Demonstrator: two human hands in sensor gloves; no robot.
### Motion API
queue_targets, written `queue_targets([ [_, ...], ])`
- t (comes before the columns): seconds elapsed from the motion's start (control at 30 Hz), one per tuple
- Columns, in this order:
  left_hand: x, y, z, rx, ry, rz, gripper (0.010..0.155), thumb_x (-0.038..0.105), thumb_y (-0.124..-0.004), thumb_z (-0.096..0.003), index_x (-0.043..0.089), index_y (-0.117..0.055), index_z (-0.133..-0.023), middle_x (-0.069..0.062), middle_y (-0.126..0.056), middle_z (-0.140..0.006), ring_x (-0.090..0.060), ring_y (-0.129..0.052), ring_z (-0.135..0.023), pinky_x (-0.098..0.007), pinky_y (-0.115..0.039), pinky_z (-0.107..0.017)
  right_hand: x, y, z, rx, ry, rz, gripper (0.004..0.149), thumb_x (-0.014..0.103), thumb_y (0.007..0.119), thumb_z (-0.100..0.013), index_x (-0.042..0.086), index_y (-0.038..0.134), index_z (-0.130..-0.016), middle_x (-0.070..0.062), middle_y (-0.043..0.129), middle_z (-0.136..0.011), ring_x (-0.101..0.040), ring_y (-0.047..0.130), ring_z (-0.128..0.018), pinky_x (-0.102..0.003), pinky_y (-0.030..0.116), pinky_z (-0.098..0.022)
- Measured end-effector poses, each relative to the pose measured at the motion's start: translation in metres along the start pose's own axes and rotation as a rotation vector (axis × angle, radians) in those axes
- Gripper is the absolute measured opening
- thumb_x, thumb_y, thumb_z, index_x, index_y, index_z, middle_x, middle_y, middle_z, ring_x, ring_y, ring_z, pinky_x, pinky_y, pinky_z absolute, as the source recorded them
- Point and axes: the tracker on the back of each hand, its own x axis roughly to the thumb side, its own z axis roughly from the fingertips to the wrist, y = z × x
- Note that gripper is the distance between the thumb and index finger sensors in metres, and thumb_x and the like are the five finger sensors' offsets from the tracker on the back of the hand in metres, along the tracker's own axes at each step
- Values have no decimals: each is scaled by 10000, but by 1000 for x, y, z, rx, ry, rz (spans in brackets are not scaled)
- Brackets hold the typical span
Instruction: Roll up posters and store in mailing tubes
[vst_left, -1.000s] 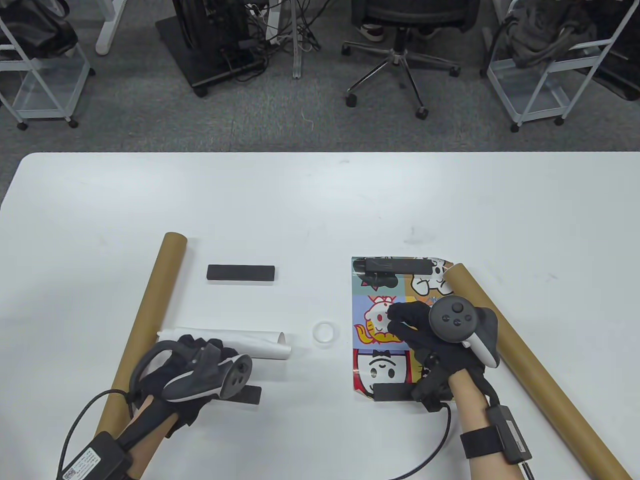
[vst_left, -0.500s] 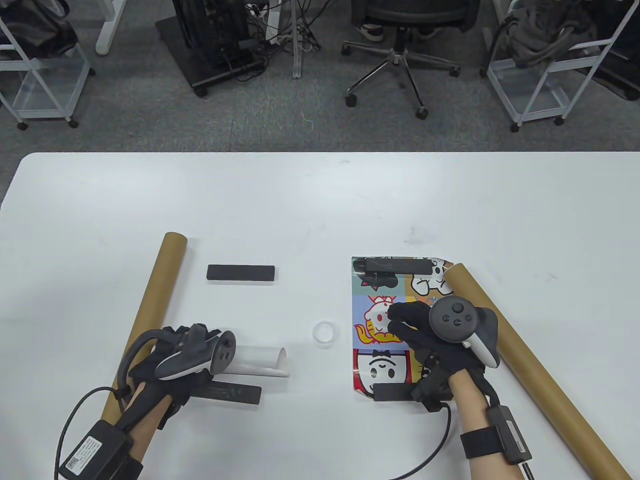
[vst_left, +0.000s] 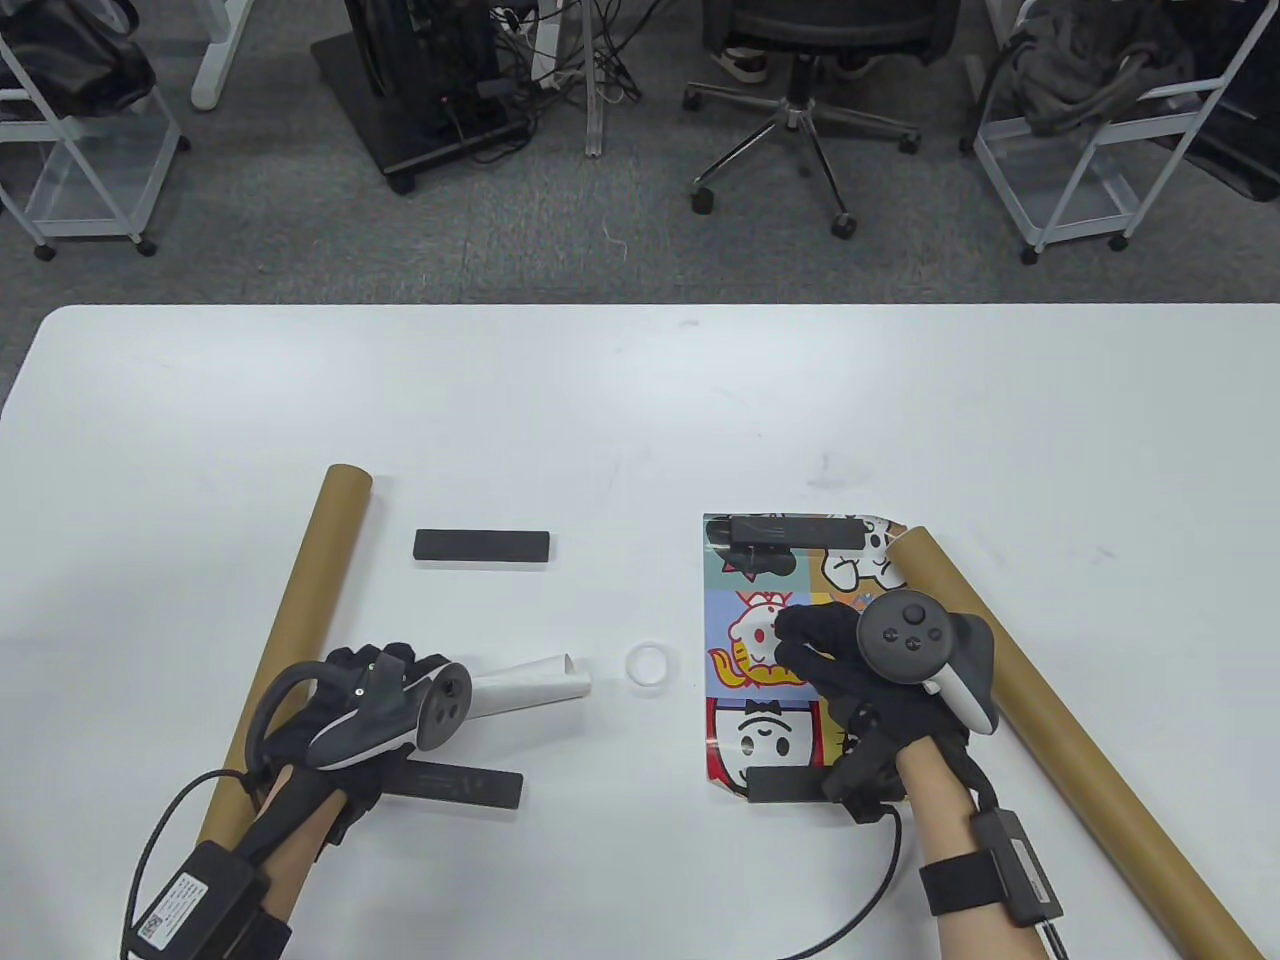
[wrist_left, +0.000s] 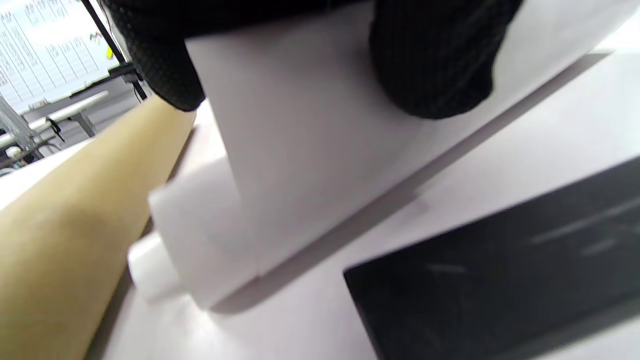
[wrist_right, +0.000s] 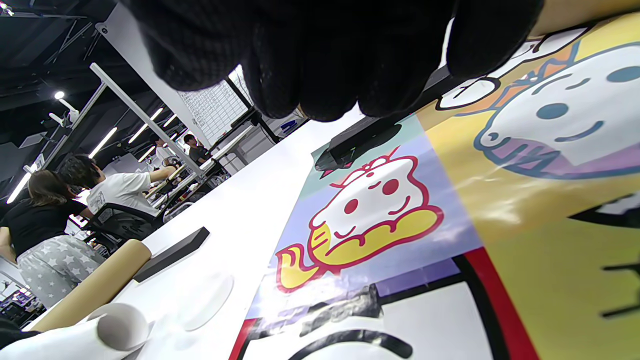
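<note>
My left hand (vst_left: 375, 700) grips a rolled white poster (vst_left: 530, 682) near the table's front left; its free end points right and is tilted slightly away. In the left wrist view my fingers (wrist_left: 430, 60) wrap the roll (wrist_left: 280, 165). A brown mailing tube (vst_left: 300, 610) lies just left of that hand. My right hand (vst_left: 840, 660) rests curled above a flat colourful cartoon poster (vst_left: 760, 650), which black bars hold down at its far end (vst_left: 790, 530) and near end (vst_left: 785, 783). A second brown tube (vst_left: 1050, 720) lies along the poster's right side.
A white ring (vst_left: 650, 664) lies between the two posters. A black bar (vst_left: 482, 545) lies to the right of the left tube, another (vst_left: 465, 787) lies by my left wrist. Office chairs and carts stand beyond the table's far edge.
My left hand has closed around the white roll and turned it, so its free end swung up and to the right. My right hand has not moved.
</note>
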Motion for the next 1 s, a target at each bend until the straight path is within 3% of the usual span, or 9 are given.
queue_targets([
  [0.17, 1, 18, 8, 138, 3, 17, 410, 406, -752, -522, 389, -811, -928, 103, -923, -896, -171, -985, -771, -496, -734, -785, 8, 0, 1, -12, -30, -6, 520, 364, 732, -482, 120, 733, -941, -195, 775, -985, -501, 765, -858, -721, 581, -650],
  [0.33, 0, 32, 16, 189, 10, 44, 398, 400, -757, -518, 391, -821, -911, 105, -935, -869, -163, -991, -747, -497, -737, -783, 21, 3, 3, -28, -59, 21, 518, 364, 733, -481, 123, 732, -940, -192, 776, -985, -499, 767, -857, -721, 582, -649],
  [0.53, 7, 68, 28, 286, -20, 66, 389, 400, -763, -516, 412, -830, -899, 110, -940, -866, -159, -993, -743, -506, -734, -785, 65, 1, 9, -54, -164, 103, 506, 361, 735, -480, 137, 739, -933, -172, 788, -981, -483, 777, -866, -719, 591, -649],
  [0.8, 39, 107, 30, 316, -99, 58, 387, 401, -767, -515, 439, -834, -894, 122, -932, -887, -164, -981, -779, -523, -716, -799, 129, -4, 13, -89, -289, 232, 615, 382, 761, -451, 148, 647, -1008, -164, 727, -1058, -489, 695, -963, -735, 543, -668],
  [1.0, 59, 117, 21, 345, -132, 75, 387, 402, -769, -512, 438, -841, -890, 123, -935, -878, -160, -983, -769, -520, -718, -799, 143, 10, 11, -52, -334, 324, 698, 416, 788, -414, 154, 602, -1033, -147, 702, -1078, -476, 694, -973, -714, 553, -683],
])
